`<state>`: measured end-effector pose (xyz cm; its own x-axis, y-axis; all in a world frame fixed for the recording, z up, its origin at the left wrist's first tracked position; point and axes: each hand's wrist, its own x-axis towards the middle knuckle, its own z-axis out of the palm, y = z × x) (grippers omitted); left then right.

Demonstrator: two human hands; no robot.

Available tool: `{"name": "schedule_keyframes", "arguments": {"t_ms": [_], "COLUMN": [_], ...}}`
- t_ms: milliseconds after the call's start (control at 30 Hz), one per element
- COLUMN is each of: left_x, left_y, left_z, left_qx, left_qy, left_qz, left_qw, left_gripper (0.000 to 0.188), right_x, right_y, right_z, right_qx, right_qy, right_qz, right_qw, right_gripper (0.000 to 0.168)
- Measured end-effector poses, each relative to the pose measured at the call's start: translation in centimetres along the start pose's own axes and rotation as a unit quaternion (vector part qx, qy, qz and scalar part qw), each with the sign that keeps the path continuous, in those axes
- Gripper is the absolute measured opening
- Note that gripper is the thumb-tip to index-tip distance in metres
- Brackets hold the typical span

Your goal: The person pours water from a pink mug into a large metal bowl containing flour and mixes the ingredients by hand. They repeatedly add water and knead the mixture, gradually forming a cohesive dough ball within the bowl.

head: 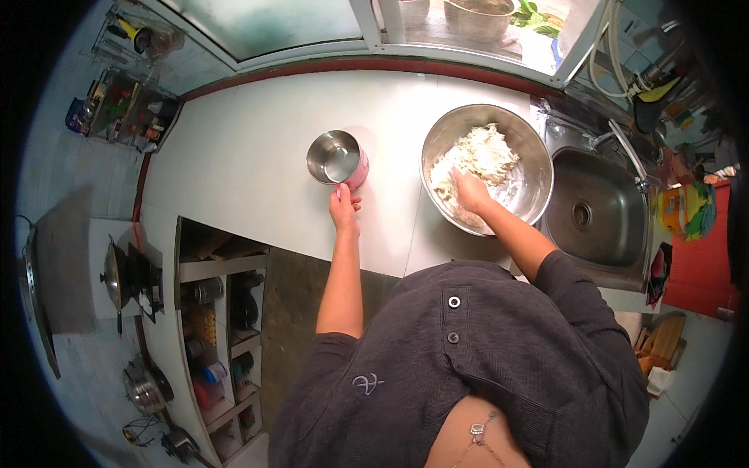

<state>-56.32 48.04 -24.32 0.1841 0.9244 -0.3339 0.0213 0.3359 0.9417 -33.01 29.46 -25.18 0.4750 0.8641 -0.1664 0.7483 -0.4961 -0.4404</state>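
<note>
A large stainless steel bowl [529,205] stands on the white counter [251,152], with a lump of rough, pale dough [485,153] and loose flour inside. My right hand [470,192] reaches into the bowl, its fingertips against the dough at the left side; the fingers are partly hidden, so their closure is unclear. Left of the bowl, a pink metal mug [360,169] with a steel interior holds clear liquid. My left hand [344,209] is closed around the mug's handle on the near side.
A steel sink [603,216] with a faucet [629,149] adjoins the bowl's right side. Shelves with jars [208,289] lie below the counter at left. A wire rack of packets [131,111] stands in the far left corner. The window frame [374,47] borders the back.
</note>
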Motion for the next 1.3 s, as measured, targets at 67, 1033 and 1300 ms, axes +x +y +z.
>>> {"name": "schedule_keyframes", "arguments": {"t_ms": [67,1033,1300], "left_x": [0.8,-11.1,-10.6], "left_y": [-1.2,7.4,7.3], "left_z": [0.0,6.9,6.9], "left_qx": [-0.043,0.225,0.26], "left_qy": [-0.047,-0.299,-0.284], "left_qz": [0.022,0.441,0.475], "left_qw": [0.998,0.816,0.791], "left_gripper": [0.028,0.027,0.026], "right_x": [0.3,-2.3,-2.3], "right_y": [1.6,10.2,10.5], "right_z": [0.1,-0.5,0.1], "right_qx": [0.056,0.367,0.368], "right_qy": [0.023,0.131,0.15], "right_qz": [0.046,0.181,0.182], "right_qw": [0.997,0.903,0.899], "right_gripper": [0.032,0.043,0.043]}}
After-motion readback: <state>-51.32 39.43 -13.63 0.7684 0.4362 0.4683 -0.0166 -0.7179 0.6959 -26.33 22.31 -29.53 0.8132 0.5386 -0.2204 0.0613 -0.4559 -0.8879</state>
